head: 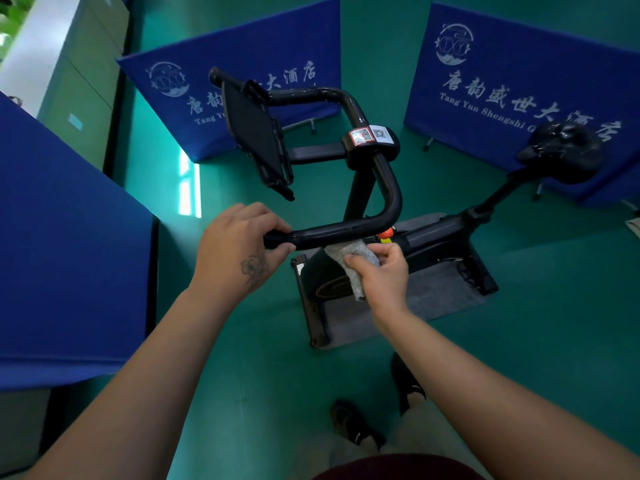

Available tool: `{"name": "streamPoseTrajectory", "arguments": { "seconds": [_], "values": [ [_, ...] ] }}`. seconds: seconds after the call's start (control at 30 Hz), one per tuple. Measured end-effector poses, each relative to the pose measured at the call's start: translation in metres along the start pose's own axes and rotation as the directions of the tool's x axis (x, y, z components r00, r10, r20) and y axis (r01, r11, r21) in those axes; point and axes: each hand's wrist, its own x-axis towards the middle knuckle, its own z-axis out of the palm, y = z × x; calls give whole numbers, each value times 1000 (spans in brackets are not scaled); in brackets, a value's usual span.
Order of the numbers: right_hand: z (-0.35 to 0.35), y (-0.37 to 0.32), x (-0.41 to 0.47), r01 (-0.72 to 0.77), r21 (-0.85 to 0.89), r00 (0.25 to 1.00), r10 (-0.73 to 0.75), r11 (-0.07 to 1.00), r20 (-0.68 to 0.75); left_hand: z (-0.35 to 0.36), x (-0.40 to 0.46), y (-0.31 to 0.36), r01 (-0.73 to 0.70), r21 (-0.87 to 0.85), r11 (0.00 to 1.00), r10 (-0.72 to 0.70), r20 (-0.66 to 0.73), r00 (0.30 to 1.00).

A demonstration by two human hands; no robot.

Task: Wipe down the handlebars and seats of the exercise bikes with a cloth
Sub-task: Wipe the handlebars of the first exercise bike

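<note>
While your left hand (242, 242) grips the near end of the black tubular handlebar (349, 228) | your right hand (381, 275) pinches the grey textured cloth (349, 263) beneath it | wrap fully, draw steadily toward the bend.

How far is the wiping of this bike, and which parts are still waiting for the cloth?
Nothing looks finished for certain; a wiped bar looks like an unwiped one. In hand: the left hand grips the near end of the handlebar, while the right hand holds the grey cloth just under that bar. Left: the far side of the handlebar and the seat, which stands untouched away from both hands.
</note>
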Motion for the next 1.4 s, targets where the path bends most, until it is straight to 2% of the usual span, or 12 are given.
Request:
{"name": "streamPoseTrajectory", "arguments": {
  "seconds": [0.3,0.6,0.87,1.2,1.4],
  "values": [
    [44,5,-21,-56,46,988,49,997,145,0,-2,-1,-17,-4,1000,17,-5,1000],
    [20,5,-10,-2,67,1000,0,998,25,-4,-2,-7,-84,-7,996,84,35,996],
    [63,11,-28,-48,99,987,32,994,157,-9,-1,-11,-122,-32,992,124,74,989],
    [36,7,-17,-33,89,994,24,996,102,-14,0,-15,-189,-60,980,195,123,973],
    [61,9,-26,-79,118,988,62,990,140,-16,-2,-20,-189,-94,977,200,124,972]
  ]
}}
